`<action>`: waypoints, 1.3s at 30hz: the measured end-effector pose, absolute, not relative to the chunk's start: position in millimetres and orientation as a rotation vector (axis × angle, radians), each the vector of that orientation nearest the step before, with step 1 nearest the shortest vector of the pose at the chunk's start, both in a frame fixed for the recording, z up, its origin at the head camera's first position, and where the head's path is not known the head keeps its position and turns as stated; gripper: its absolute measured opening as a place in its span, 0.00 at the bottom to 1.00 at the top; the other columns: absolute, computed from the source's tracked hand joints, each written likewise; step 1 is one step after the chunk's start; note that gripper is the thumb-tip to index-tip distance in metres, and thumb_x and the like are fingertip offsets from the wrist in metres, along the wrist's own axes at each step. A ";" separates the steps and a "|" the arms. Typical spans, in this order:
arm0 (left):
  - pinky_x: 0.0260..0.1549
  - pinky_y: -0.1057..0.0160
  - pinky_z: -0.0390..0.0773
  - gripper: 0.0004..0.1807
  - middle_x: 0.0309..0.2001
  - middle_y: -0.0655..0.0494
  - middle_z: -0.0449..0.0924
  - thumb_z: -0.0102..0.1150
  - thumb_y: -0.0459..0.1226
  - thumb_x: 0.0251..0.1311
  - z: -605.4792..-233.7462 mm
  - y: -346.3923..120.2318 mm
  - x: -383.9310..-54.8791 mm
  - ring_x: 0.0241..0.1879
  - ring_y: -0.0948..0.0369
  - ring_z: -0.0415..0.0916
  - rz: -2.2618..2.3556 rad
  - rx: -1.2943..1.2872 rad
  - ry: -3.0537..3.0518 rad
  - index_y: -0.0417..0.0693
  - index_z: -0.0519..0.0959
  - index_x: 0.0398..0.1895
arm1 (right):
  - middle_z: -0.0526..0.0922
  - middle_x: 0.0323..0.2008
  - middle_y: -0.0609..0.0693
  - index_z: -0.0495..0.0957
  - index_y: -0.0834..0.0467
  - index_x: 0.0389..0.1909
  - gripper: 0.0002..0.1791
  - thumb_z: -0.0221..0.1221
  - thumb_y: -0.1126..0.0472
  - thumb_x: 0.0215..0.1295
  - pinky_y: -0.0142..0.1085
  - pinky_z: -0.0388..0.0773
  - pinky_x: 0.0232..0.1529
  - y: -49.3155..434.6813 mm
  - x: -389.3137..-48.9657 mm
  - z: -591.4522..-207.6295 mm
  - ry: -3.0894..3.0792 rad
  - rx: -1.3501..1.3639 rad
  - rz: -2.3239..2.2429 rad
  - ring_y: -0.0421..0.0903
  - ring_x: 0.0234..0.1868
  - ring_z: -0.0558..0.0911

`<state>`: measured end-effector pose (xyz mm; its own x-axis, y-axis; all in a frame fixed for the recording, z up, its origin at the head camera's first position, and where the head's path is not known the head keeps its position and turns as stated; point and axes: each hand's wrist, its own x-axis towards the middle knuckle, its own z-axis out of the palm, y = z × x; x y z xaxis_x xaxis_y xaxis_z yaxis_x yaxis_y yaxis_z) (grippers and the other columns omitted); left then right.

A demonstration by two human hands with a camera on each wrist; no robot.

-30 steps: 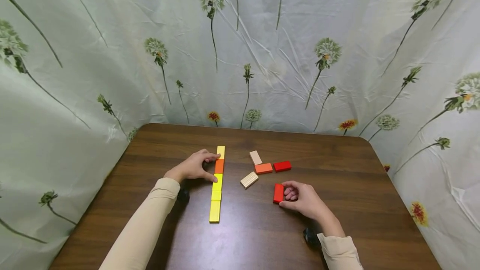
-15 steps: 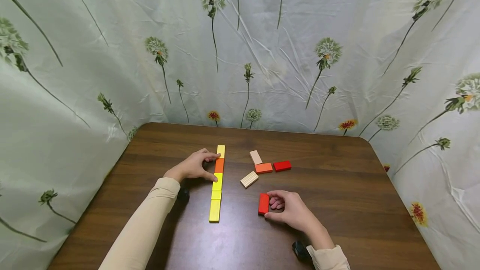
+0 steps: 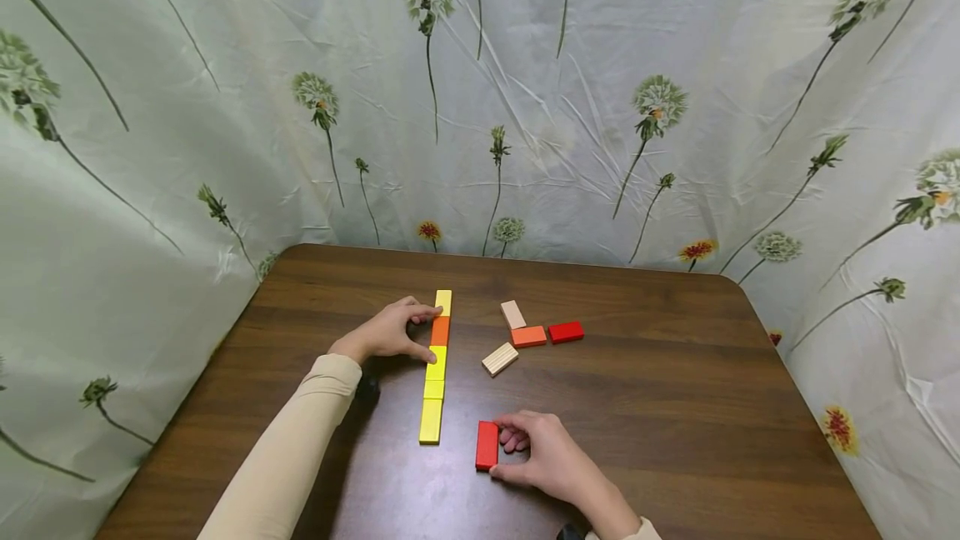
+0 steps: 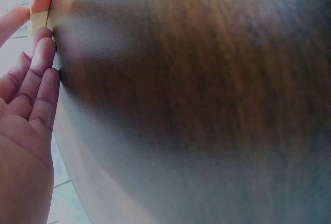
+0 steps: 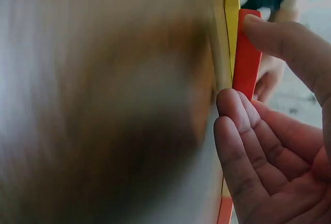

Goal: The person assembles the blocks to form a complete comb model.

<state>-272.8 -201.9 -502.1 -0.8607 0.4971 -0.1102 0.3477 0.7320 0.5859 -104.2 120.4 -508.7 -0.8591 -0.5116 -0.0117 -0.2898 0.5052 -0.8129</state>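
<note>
A straight row of several yellow blocks (image 3: pixel 431 422), with one orange block (image 3: pixel 440 331) second from the far end, runs lengthwise on the table. My left hand (image 3: pixel 390 329) rests against its left side, index fingertip by the far yellow block (image 3: pixel 444 301) and thumb on the yellow block just nearer than the orange one. In the left wrist view the fingers (image 4: pixel 45 100) look fairly straight. To the right of the row's near end, my right hand (image 3: pixel 551 452) pinches a red block (image 3: pixel 487 446) by its two ends, between thumb and fingertips. A gap separates this block from the row.
Behind the right hand lie a pale pinkish block (image 3: pixel 513 314), an orange-red block (image 3: pixel 528 336), another red block (image 3: pixel 566 332) and a plain wood block (image 3: pixel 500 359). The brown table (image 3: pixel 675 373) ends at a flower-patterned curtain (image 3: pixel 570 107).
My right hand has carried the red block leftward and nearer to me, from beside the loose blocks toward the row's near end. The left hand and the row have stayed in place.
</note>
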 end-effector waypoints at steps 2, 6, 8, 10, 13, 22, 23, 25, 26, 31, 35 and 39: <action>0.59 0.50 0.75 0.50 0.53 0.50 0.76 0.88 0.50 0.48 -502.0 -201.8 -272.8 0.53 0.55 0.73 0.826 0.664 2.677 0.48 0.77 0.75 | 0.84 0.36 0.43 0.87 0.63 0.53 0.27 0.83 0.60 0.52 0.28 0.83 0.41 114.6 -99.5 -508.0 2.482 -0.701 -1.284 0.30 0.35 0.80; 0.59 0.50 0.75 0.50 0.52 0.50 0.76 0.88 0.50 0.48 -501.8 -201.6 -272.1 0.53 0.55 0.73 0.823 0.659 2.679 0.48 0.77 0.76 | 0.84 0.36 0.42 0.87 0.62 0.52 0.26 0.83 0.59 0.53 0.27 0.83 0.41 104.1 -91.2 -507.7 2.465 -0.761 -1.283 0.28 0.36 0.80; 0.59 0.50 0.75 0.50 0.52 0.50 0.76 0.88 0.50 0.48 -502.0 -201.7 -272.0 0.53 0.55 0.73 0.824 0.659 2.679 0.48 0.77 0.76 | 0.84 0.36 0.41 0.87 0.62 0.52 0.26 0.83 0.58 0.53 0.26 0.82 0.41 99.6 -88.1 -507.5 2.463 -0.786 -1.276 0.28 0.36 0.79; 0.59 0.50 0.75 0.50 0.52 0.50 0.76 0.88 0.51 0.48 -502.1 -201.8 -272.0 0.53 0.55 0.73 0.824 0.662 2.681 0.48 0.77 0.75 | 0.84 0.36 0.40 0.87 0.61 0.53 0.27 0.83 0.58 0.53 0.25 0.82 0.41 95.9 -86.1 -507.5 2.466 -0.804 -1.262 0.27 0.36 0.79; 0.59 0.50 0.75 0.50 0.52 0.50 0.76 0.88 0.50 0.47 -502.3 -202.2 -272.4 0.53 0.55 0.73 0.828 0.670 2.683 0.48 0.77 0.75 | 0.84 0.35 0.40 0.88 0.62 0.53 0.27 0.83 0.58 0.53 0.25 0.81 0.41 91.0 -84.2 -507.4 2.474 -0.836 -1.231 0.26 0.36 0.78; 0.60 0.49 0.75 0.49 0.53 0.50 0.77 0.87 0.51 0.48 -502.5 -202.0 -272.4 0.54 0.54 0.73 0.832 0.669 2.681 0.49 0.77 0.75 | 0.82 0.33 0.36 0.88 0.58 0.56 0.28 0.82 0.56 0.54 0.22 0.78 0.41 78.2 -79.1 -503.7 2.483 -0.873 -1.133 0.25 0.35 0.76; 0.60 0.49 0.75 0.49 0.53 0.50 0.77 0.87 0.51 0.48 -502.6 -202.1 -272.3 0.54 0.54 0.74 0.832 0.670 2.682 0.49 0.77 0.75 | 0.82 0.33 0.36 0.88 0.58 0.56 0.28 0.82 0.56 0.55 0.22 0.78 0.41 76.6 -78.4 -503.5 2.489 -0.889 -1.127 0.25 0.35 0.76; 0.60 0.49 0.75 0.50 0.53 0.50 0.77 0.87 0.52 0.47 -502.8 -202.2 -272.4 0.54 0.54 0.73 0.834 0.668 2.681 0.49 0.77 0.75 | 0.82 0.33 0.36 0.88 0.57 0.56 0.28 0.82 0.55 0.55 0.21 0.77 0.41 73.4 -77.4 -503.5 2.501 -0.916 -1.110 0.25 0.36 0.76; 0.60 0.49 0.75 0.50 0.53 0.51 0.77 0.87 0.52 0.47 -502.8 -202.2 -272.5 0.54 0.54 0.73 0.839 0.665 2.677 0.49 0.77 0.75 | 0.82 0.33 0.36 0.88 0.57 0.57 0.28 0.82 0.55 0.55 0.21 0.76 0.41 71.7 -77.0 -503.5 2.511 -0.925 -1.096 0.25 0.36 0.76; 0.61 0.48 0.76 0.50 0.54 0.51 0.76 0.87 0.52 0.47 -503.0 -202.0 -273.0 0.55 0.54 0.74 0.844 0.659 2.668 0.49 0.77 0.76 | 0.81 0.33 0.34 0.88 0.55 0.56 0.28 0.82 0.52 0.55 0.18 0.74 0.41 64.5 -76.2 -504.6 2.562 -0.955 -1.030 0.24 0.36 0.76; 0.62 0.48 0.76 0.50 0.54 0.51 0.76 0.88 0.51 0.47 -503.1 -202.0 -272.7 0.55 0.54 0.74 0.844 0.651 2.667 0.49 0.77 0.75 | 0.81 0.32 0.35 0.88 0.55 0.56 0.28 0.82 0.52 0.55 0.17 0.72 0.40 60.6 -76.2 -504.5 2.595 -0.968 -0.999 0.24 0.35 0.75; 0.61 0.49 0.76 0.50 0.54 0.51 0.76 0.87 0.52 0.47 -503.5 -202.8 -272.5 0.54 0.55 0.73 0.842 0.655 2.671 0.49 0.77 0.75 | 0.80 0.32 0.34 0.88 0.55 0.56 0.28 0.82 0.51 0.54 0.17 0.72 0.39 57.3 -76.8 -503.6 2.591 -0.952 -0.983 0.24 0.35 0.74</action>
